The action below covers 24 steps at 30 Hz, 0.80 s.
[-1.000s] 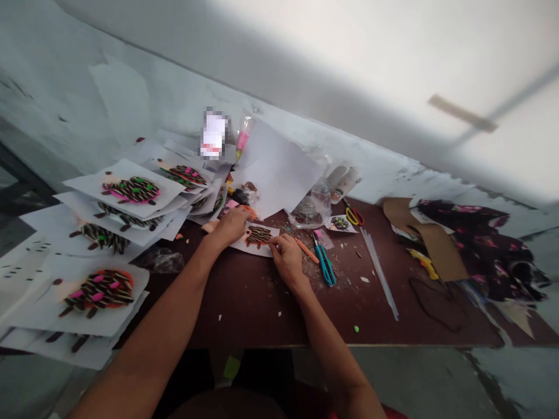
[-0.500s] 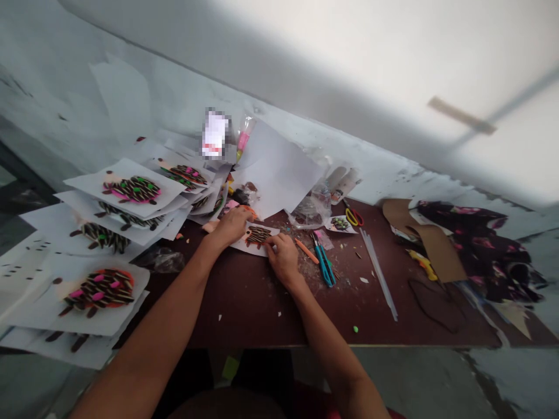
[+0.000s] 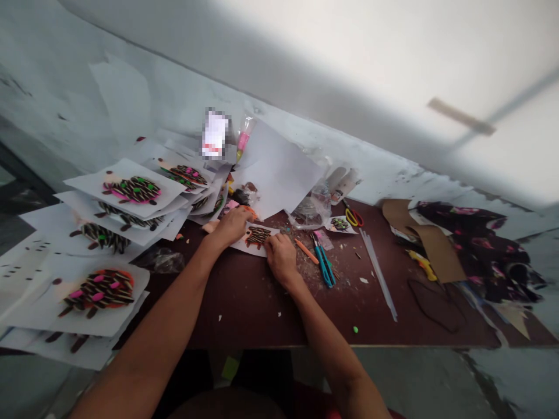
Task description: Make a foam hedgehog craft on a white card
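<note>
A white card (image 3: 248, 247) with a brown striped hedgehog figure (image 3: 258, 235) on it lies on the dark red table between my hands. My left hand (image 3: 233, 226) is at an orange piece (image 3: 250, 212) by the card's upper left, fingers bent together; what they pinch is too small to make out. My right hand (image 3: 282, 256) rests at the card's right edge, its fingers closed beside the figure, and anything between them is hidden. Just right of it lie an orange stick (image 3: 307, 251) and teal-handled scissors (image 3: 324, 265).
Stacked hedgehog cards (image 3: 105, 295) cover the left side. At the back are a phone (image 3: 215, 134), a white sheet (image 3: 275, 169) and clear plastic bags (image 3: 312, 206). Yellow-red scissors (image 3: 354, 217), clear sticks (image 3: 379, 276), a yellow glue gun (image 3: 423, 265) and dark floral cloth (image 3: 484, 250) lie rightward.
My right hand has shifted slightly, its fingers now drawn closer together at the card's right edge. My left hand and the card look unmoved.
</note>
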Available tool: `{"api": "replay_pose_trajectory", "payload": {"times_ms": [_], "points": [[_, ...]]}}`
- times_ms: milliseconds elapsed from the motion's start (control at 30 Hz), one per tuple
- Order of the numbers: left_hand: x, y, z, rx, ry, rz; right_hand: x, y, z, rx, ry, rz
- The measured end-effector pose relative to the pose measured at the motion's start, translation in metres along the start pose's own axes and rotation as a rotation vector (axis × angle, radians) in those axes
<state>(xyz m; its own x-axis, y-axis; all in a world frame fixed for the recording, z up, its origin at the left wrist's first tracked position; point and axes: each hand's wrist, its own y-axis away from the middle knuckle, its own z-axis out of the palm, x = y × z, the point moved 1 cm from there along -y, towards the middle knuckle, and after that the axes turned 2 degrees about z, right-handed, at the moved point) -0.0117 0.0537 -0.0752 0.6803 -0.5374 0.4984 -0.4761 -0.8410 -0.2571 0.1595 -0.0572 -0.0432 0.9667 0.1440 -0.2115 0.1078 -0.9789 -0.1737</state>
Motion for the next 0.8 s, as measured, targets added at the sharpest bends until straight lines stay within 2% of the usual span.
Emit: {"api": "replay_pose_trajectory", "payload": {"times_ms": [300,433,567,800], "points": [[0.002,0.000,-0.001,0.001,0.004,-0.014,0.008,0.008,-0.003,0.105,-0.165,0.053],[0.000,0.000,0.001,0.017,0.027,-0.011,0.023,0.009,-0.008,0.181,-0.255,0.098],[-0.004,0.001,0.003,0.039,0.073,-0.027,0.043,0.009,-0.013,0.262,-0.249,0.187],[-0.007,0.001,0.000,0.035,0.144,-0.058,0.057,0.011,-0.019,0.262,-0.229,0.248]]}}
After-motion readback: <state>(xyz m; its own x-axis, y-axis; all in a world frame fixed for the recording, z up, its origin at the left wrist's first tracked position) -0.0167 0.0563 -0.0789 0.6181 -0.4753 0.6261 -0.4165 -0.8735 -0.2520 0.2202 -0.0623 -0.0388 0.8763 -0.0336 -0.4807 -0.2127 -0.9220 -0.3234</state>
